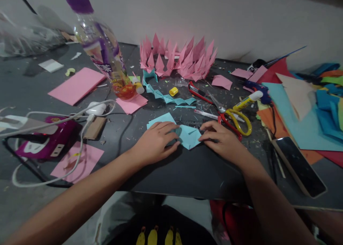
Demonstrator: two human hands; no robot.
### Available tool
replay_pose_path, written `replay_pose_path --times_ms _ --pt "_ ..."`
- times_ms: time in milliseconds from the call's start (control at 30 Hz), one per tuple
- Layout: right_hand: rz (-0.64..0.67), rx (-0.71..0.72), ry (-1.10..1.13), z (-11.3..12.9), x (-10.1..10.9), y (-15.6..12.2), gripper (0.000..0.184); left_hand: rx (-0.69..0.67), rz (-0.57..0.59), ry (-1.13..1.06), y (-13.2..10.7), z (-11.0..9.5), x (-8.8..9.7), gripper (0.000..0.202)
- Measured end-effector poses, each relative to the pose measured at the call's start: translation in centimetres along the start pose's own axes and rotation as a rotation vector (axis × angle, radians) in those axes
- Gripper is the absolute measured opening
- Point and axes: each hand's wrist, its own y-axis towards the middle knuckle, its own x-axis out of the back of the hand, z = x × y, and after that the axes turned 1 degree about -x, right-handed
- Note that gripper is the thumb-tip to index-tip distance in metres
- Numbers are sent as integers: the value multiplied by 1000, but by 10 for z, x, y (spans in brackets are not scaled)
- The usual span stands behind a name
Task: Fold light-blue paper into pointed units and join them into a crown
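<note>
A light blue sheet of folding paper [189, 137], with creases and a folded flap, lies near the table's front edge between my two hands. My left hand [158, 142] holds its left side, fingers curled over the edge. Thumb and fingers of my right hand [222, 139] pinch the right corner. Behind my left hand are more light blue sheets [164, 119], partly covered by it. A zigzag strip of folded light blue paper [167, 97] lies farther back, in front of pink folded-paper pieces [178, 60] with upright points.
Right of my hands lie yellow-and-red scissors [239, 121], a red cutter [199, 93], a glue stick [248, 100], a phone [298, 166] and coloured sheets [289, 112]. A tall bottle [105, 55], pink paper [77, 86] and a purple power strip [49, 137] with cables stand left.
</note>
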Motion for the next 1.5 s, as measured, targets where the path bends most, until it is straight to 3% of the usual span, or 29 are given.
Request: replay_pose_path --times_ms 133,267,400,533,700,800,967,1100,1200,1367,1500 --pt "8 -12 8 0 -2 0 23 54 -107 -51 1 -2 3 21" --pt "45 32 78 4 -3 0 23 132 -132 -139 9 -5 11 23" --pt "50 2 146 13 -1 0 22 135 -15 -142 23 -12 21 29" --pt "-6 -140 246 17 -1 1 11 44 155 47 37 -19 24 35" --pt "-1 -308 401 17 -4 3 8 70 172 167 47 -22 19 31" --pt "6 -334 434 17 -6 3 7 160 136 -20 47 -15 16 30" --pt "29 -368 436 20 -5 2 9 315 105 -618 46 2 9 27" --pt "132 -349 520 25 -2 1 15 419 102 -950 46 9 2 34" --pt "178 -346 554 28 -1 1 15 442 113 -971 46 8 2 38" --pt "48 -457 658 28 -8 3 19 404 180 -894 44 1 7 30" --pt "63 -490 780 28 -11 3 36 437 74 -828 43 -3 3 16"
